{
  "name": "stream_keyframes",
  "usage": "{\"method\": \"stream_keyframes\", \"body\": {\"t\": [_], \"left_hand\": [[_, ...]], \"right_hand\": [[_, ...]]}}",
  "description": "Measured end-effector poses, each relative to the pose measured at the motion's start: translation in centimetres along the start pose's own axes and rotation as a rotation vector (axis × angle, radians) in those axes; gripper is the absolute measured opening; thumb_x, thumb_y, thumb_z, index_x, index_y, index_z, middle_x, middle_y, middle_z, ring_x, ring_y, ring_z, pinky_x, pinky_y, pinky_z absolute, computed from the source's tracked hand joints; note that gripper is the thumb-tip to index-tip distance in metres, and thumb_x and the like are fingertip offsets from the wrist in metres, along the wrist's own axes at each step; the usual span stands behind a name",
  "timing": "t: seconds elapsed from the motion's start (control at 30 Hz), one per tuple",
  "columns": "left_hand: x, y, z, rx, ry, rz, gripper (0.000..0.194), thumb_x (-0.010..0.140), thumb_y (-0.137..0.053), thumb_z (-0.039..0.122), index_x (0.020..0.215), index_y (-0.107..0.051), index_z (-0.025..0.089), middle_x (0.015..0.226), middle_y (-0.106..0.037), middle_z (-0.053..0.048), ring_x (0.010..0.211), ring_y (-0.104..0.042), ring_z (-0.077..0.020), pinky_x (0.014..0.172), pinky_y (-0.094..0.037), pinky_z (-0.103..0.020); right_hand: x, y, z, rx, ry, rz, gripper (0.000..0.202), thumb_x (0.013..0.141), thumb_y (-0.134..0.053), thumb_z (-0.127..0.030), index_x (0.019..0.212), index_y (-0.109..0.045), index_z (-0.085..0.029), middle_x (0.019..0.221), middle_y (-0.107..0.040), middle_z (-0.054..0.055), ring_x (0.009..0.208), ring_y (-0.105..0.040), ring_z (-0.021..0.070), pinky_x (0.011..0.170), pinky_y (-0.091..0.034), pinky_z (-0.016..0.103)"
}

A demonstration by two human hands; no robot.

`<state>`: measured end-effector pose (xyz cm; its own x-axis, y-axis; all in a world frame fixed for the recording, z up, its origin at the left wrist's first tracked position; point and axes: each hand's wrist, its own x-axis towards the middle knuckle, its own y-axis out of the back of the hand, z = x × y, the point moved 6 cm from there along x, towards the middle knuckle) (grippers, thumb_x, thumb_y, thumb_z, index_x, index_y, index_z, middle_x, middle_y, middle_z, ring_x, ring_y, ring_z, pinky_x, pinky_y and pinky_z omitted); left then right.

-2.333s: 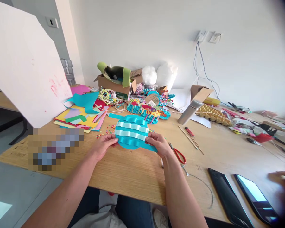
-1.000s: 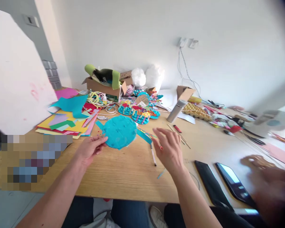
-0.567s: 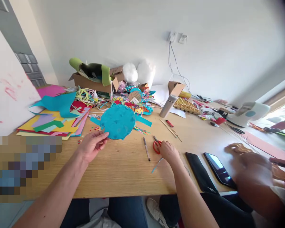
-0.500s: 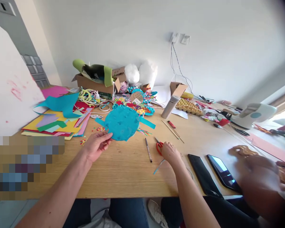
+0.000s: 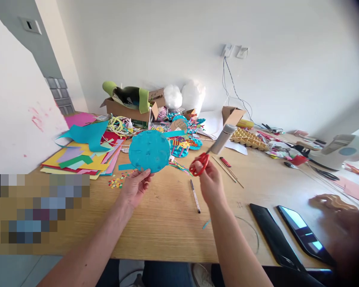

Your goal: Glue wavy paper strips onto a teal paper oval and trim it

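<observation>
My left hand [image 5: 136, 186] pinches the lower edge of a round blue disc [image 5: 149, 151], held up above the table. Blue strips stick out from its left and upper right sides. In my right hand [image 5: 210, 179] are red-handled scissors [image 5: 199, 164], raised off the table with the blades pointing up and away beside a grey bottle [image 5: 223, 138]. A pen [image 5: 195, 196] lies on the wood between my hands. Under my right forearm, a thin blue strip [image 5: 207, 223] rests on the table. Small colourful confetti dots [image 5: 116, 182] lie left of my left hand.
Coloured paper sheets [image 5: 77, 157] are stacked at the left. Craft supplies and a cardboard box [image 5: 125, 109] stand along the wall. Wooden sticks [image 5: 229, 171], a black case [image 5: 277, 235] and a phone [image 5: 305, 231] lie to the right. Another person's blurred arm [image 5: 351, 235] is at the far right.
My right hand has picked the red scissors up off the table and raised them. The blue disc has turned in my left hand, so its right strip now points higher. The view has shifted slightly.
</observation>
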<state>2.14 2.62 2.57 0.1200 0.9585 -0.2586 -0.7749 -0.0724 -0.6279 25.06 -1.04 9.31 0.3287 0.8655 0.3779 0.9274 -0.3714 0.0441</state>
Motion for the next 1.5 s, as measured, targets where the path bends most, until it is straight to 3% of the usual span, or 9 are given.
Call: {"method": "stream_keyframes", "body": {"t": [0.1, 0.23, 0.37, 0.57, 0.97, 1.5], "left_hand": [[0.1, -0.7, 0.2, -0.027, -0.038, 0.028, 0.024, 0.058, -0.085, 0.018, 0.068, -0.063, 0.015, 0.068, -0.071, -0.002, 0.053, -0.059, -0.0066, 0.041, -0.038, -0.013], [0.3, -1.4, -0.3, -0.113, -0.031, 0.065, 0.024, 0.058, -0.085, 0.016, 0.07, -0.064, 0.015, 0.07, -0.072, -0.002, 0.053, -0.059, -0.0066, 0.04, -0.037, -0.014], [0.5, -1.3, -1.2, -0.107, -0.03, 0.075, 0.025, 0.059, -0.084, 0.016, 0.07, -0.062, 0.016, 0.07, -0.071, -0.002, 0.052, -0.059, -0.0066, 0.04, -0.037, -0.014], [0.4, -0.9, -1.9, -0.125, -0.004, 0.079, 0.028, 0.055, -0.087, 0.016, 0.07, -0.063, 0.016, 0.07, -0.072, -0.002, 0.051, -0.058, -0.0061, 0.039, -0.037, -0.014], [-0.2, -1.0, -2.9, -0.16, 0.011, 0.077, 0.028, 0.054, -0.087, 0.015, 0.068, -0.063, 0.016, 0.066, -0.07, 0.001, 0.052, -0.059, -0.0069, 0.04, -0.037, -0.015], [-0.4, -1.2, -3.5, -0.193, 0.059, 0.075, 0.022, 0.059, -0.083, 0.01, 0.071, -0.065, 0.012, 0.067, -0.073, -0.005, 0.049, -0.059, -0.0078, 0.038, -0.039, -0.014]], "right_hand": [[-1.1, -4.9, 0.1, 0.097, -0.01, 0.004, 0.028, 0.083, -0.06, -0.046, 0.092, -0.054, -0.02, 0.073, -0.059, 0.001, 0.066, -0.055, 0.0145, 0.062, -0.046, 0.028], [-2.9, -8.0, 2.4, 0.011, 0.01, -0.027, 0.02, 0.083, -0.059, -0.037, 0.091, -0.052, -0.02, 0.086, -0.063, 0.004, 0.075, -0.057, 0.0157, 0.07, -0.048, 0.031], [-4.0, -8.2, 3.9, -0.077, -0.016, -0.088, 0.025, 0.087, -0.055, -0.044, 0.095, -0.051, -0.021, 0.086, -0.061, 0.003, 0.076, -0.056, 0.016, 0.067, -0.046, 0.028], [-5.0, -9.2, 3.8, -0.114, -0.083, -0.279, 0.043, 0.093, -0.035, -0.063, 0.083, -0.048, -0.023, 0.075, -0.058, 0.0, 0.068, -0.052, 0.0148, 0.061, -0.042, 0.026], [-5.0, -9.4, 4.9, -0.062, -0.155, -0.242, 0.048, 0.089, -0.037, -0.07, 0.084, -0.048, -0.023, 0.071, -0.058, 0.0, 0.063, -0.053, 0.0146, 0.057, -0.04, 0.026], [-4.9, -9.7, 5.0, 0.054, -0.192, -0.186, 0.05, 0.085, -0.04, -0.072, 0.079, -0.046, -0.022, 0.065, -0.053, -0.002, 0.057, -0.051, 0.0129, 0.054, -0.04, 0.026]]}}
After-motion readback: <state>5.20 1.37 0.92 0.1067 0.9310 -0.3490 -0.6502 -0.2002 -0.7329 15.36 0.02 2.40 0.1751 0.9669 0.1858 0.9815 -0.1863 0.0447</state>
